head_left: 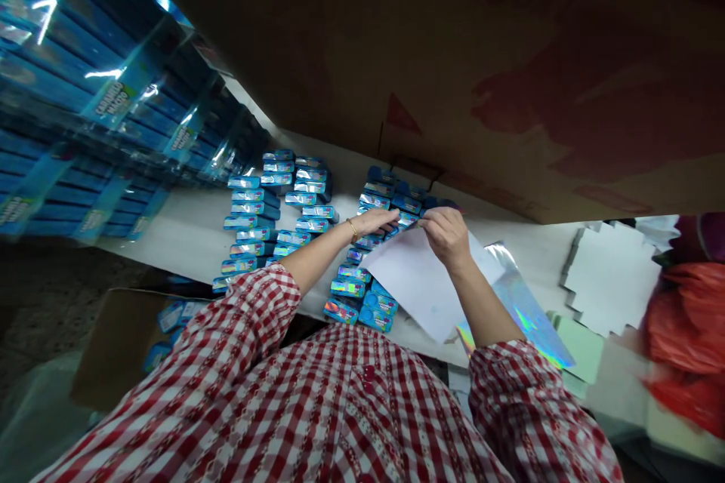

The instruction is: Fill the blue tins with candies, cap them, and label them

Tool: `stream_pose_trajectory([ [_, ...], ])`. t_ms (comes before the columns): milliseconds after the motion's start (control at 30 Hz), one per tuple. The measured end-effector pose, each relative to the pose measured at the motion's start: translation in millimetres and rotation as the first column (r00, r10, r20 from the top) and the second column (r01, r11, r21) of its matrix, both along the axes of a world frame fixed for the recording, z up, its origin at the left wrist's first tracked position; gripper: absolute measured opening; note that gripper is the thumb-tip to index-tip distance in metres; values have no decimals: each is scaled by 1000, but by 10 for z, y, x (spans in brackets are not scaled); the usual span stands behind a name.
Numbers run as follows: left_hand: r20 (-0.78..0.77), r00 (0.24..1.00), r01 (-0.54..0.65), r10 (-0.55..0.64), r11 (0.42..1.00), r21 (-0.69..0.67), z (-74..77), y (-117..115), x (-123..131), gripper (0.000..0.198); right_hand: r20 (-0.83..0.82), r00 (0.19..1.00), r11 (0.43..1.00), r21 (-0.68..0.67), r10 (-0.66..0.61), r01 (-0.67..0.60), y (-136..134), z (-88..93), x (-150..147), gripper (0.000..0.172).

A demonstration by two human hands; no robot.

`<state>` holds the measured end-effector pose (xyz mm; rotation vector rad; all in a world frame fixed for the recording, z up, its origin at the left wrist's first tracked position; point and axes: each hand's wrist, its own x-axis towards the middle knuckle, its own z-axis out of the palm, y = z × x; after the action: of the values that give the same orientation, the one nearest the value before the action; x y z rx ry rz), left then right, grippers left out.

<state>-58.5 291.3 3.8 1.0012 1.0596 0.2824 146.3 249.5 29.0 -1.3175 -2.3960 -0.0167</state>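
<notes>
My left hand (374, 223) reaches over the middle rows of small blue boxes (352, 288). Its fingers are stretched out and lie flat at a shiny box top. Close on its right, my right hand (447, 235) is closed in a pinch at the upper edge of a white sheet (427, 279). The sheet slants over the table and covers part of the boxes. Whether a small piece is also between the right fingertips is too fine to make out. A holographic silver sheet (524, 309) lies partly under the white one.
More small blue boxes (249, 223) stand in rows to the left. Wrapped stacks of blue boxes (113, 90) rise at far left. A large cardboard carton (396, 53) overhangs the table's back. White card pieces (609, 272) and a red plastic bag (688, 324) are at right; an open carton (113, 347) sits below left.
</notes>
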Motion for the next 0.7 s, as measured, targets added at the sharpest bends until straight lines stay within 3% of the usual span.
stream_pose_trajectory([
  [100, 147, 979, 146, -141, 989, -21, 150, -29, 8, 36, -142, 984, 971, 230, 105, -70, -249, 66, -15, 19],
  [200, 254, 941, 212, -222, 975, 68, 238, -100, 89, 29, -198, 968, 960, 260, 155, -100, -440, 7, -29, 18],
  [367, 310, 950, -9, 32, 997, -75, 134, -283, 244, 33, -158, 985, 986, 158, 70, -45, -620, -98, 117, 19],
  [433, 297, 951, -71, 88, 995, -67, 50, -334, 277, 30, -81, 995, 988, 148, 61, -49, -657, -69, 208, 20],
  [533, 100, 985, -157, 142, 975, 159, -36, -354, 305, 15, 79, 996, 994, 96, 50, -58, -660, 58, 241, 25],
  [600, -20, 990, -123, 139, 927, 354, -42, -345, 320, 11, 136, 990, 998, 42, 30, -36, -610, 173, 161, 28],
  [700, -27, 999, -23, 43, 856, 517, 9, -338, 332, 12, 184, 982, 998, -52, 36, -26, -430, 302, -9, 29],
])
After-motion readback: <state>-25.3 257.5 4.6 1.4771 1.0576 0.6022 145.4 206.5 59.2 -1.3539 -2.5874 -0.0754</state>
